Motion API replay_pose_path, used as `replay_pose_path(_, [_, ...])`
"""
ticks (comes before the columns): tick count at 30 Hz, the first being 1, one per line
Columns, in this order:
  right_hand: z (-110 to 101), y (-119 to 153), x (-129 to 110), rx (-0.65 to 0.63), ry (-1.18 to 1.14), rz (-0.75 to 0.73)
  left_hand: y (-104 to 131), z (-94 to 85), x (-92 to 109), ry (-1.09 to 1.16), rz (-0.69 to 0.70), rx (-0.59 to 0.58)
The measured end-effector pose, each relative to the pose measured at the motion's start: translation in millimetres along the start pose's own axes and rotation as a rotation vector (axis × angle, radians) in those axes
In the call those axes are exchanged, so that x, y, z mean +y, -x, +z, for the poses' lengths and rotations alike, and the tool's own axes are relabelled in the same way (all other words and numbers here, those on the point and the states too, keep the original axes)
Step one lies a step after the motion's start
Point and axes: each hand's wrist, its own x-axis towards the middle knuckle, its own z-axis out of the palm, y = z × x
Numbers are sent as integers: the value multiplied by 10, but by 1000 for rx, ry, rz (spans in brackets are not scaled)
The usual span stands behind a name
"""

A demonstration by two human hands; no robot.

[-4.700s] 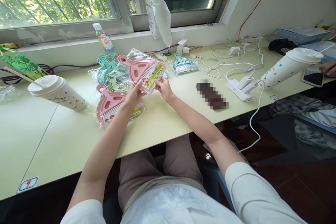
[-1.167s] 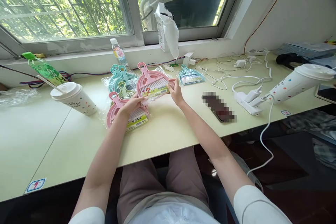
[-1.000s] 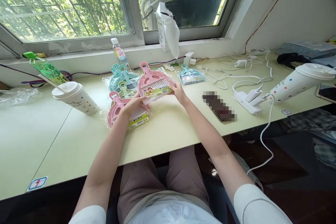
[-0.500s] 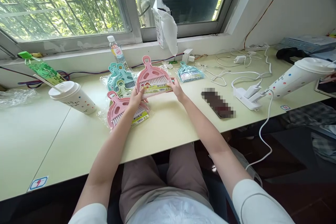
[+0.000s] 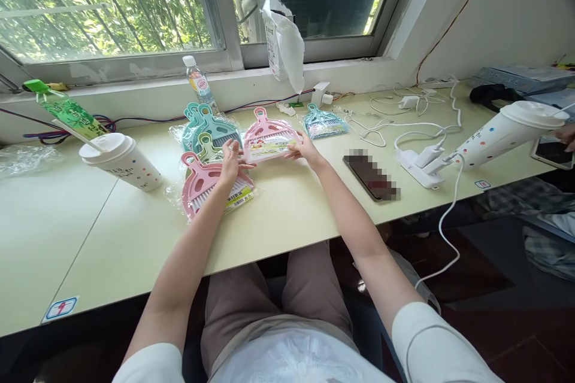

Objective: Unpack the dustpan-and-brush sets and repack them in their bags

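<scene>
Nearest me, a front pink dustpan set [image 5: 200, 182] lies on the pile, handle pointing away and to the left. My left hand [image 5: 230, 163] reaches over it with fingers loosely spread beside the left edge of the farther pink dustpan set [image 5: 269, 139]; I can't tell whether they touch it. My right hand [image 5: 305, 151] pinches that set's right corner between thumb and fingers. Its handle points toward the window, slightly left, so its handle-to-bristle axis runs away from me; its label strip lies crosswise. It sits right of the teal dustpan sets [image 5: 215, 125], left of a lone teal set [image 5: 324, 122]. Beyond stands a clear bottle [image 5: 200, 85].
</scene>
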Motion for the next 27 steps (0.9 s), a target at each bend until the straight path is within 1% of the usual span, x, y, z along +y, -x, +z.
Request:
replay_pose_path(2, [-95,-27,8,32,49,25,23,13,1,-35,31,2])
replay_pose_path(4, [-162,-72,50,55,124,38,67,37,-12,-131,111,11])
replay_pose_path(7, [-180,-154,145,118,329,46,129,61,-48,-419,276,24])
replay_pose_path(8, [-164,-175,174,146,418,41,139,60,-60,-539,331,2])
replay_pose_path(10, [-110,-196,215,179,601,20,141,47,-76,-766,419,-105])
replay_pose_path(12, [-38,-187,234,208,770,11,131,27,-78,-937,465,-248])
replay_pose_path(13, [0,-175,239,243,850,5,127,18,-73,-1000,473,-288])
replay_pose_path(15, [63,-151,248,302,947,-44,126,5,-58,-1081,479,-293])
replay_pose_path(18, [103,-144,267,326,953,-61,142,-3,-38,-1141,474,-321])
replay_pose_path(23, [35,-224,319,348,788,-55,167,-6,-44,-1182,457,-318])
replay_pose_path(26, [-31,-303,390,302,663,-80,176,-5,-55,-1201,468,-318])
replay_pose_path(27, [-50,-330,420,268,623,-116,178,-4,-57,-1203,471,-318])
